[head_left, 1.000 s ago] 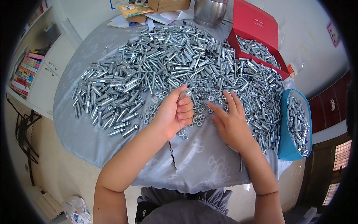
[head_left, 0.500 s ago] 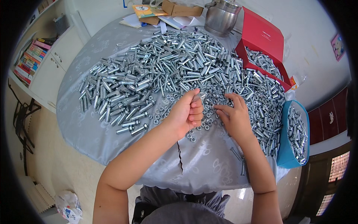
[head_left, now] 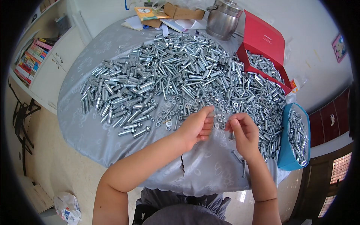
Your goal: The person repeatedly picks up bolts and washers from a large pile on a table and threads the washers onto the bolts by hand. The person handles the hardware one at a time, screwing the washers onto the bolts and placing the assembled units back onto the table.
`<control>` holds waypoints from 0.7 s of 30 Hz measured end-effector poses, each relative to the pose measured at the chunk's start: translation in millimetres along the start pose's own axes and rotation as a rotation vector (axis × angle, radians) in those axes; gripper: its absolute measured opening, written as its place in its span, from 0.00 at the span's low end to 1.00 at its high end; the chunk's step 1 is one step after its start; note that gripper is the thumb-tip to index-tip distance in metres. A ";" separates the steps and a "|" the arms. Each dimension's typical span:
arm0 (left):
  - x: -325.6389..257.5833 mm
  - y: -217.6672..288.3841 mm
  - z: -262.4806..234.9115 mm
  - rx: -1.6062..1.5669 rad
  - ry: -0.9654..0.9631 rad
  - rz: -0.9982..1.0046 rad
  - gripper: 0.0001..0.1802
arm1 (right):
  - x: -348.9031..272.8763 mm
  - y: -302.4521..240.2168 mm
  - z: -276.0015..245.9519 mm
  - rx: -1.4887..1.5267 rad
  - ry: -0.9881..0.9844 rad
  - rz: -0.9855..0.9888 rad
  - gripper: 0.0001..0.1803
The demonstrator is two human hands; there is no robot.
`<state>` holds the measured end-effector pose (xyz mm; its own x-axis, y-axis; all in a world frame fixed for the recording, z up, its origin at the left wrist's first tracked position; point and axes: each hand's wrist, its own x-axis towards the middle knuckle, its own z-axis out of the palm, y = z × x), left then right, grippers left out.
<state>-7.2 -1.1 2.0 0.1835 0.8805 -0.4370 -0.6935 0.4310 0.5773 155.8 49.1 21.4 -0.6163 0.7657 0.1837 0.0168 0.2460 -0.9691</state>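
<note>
A round table under a grey cloth [head_left: 93, 127] carries a wide heap of silver bolts and sleeves [head_left: 180, 71], with loose washers and nuts [head_left: 170, 110] at its near edge. My left hand [head_left: 197, 125] is lifted just above the cloth, fingers curled around a small metal piece that I can barely see. My right hand [head_left: 243, 131] is close beside it, pinching a short silver bolt [head_left: 232, 134] upright between thumb and fingers. The two hands nearly touch at the fingertips.
An open red box [head_left: 262, 52] with bolts stands at the back right, a blue bag [head_left: 296, 137] of bolts hangs at the right edge. A steel pot [head_left: 224, 17], cardboard and papers sit at the back. A white cabinet [head_left: 48, 67] with books is on the left.
Both hands lifted off the pile of washers and came together. The right hand, flat on the pieces a second ago, now pinches a bolt; the left hand has closed.
</note>
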 end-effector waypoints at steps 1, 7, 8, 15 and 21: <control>-1.7 -2.2 2.9 0.055 0.005 -0.010 0.25 | -4.4 -4.7 0.1 0.012 -0.005 -0.010 0.05; -10.2 -7.4 20.0 0.226 0.029 -0.030 0.25 | -10.5 -9.1 -1.4 0.053 -0.022 0.020 0.05; -9.9 -8.2 19.4 0.226 0.025 -0.024 0.25 | -10.5 -5.8 -1.3 0.060 -0.026 0.035 0.05; -9.3 -8.6 16.9 0.210 0.077 -0.006 0.24 | -13.1 3.1 -5.7 0.053 -0.012 -0.115 0.05; -9.9 -9.8 21.0 0.252 0.062 -0.005 0.23 | -14.4 9.4 -8.8 -0.026 -0.035 -0.055 0.05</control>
<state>12.4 -9.9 15.1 0.1378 0.8678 -0.4774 -0.4956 0.4778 0.7254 171.8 45.6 11.1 -0.6441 0.7294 0.2306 0.0024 0.3033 -0.9529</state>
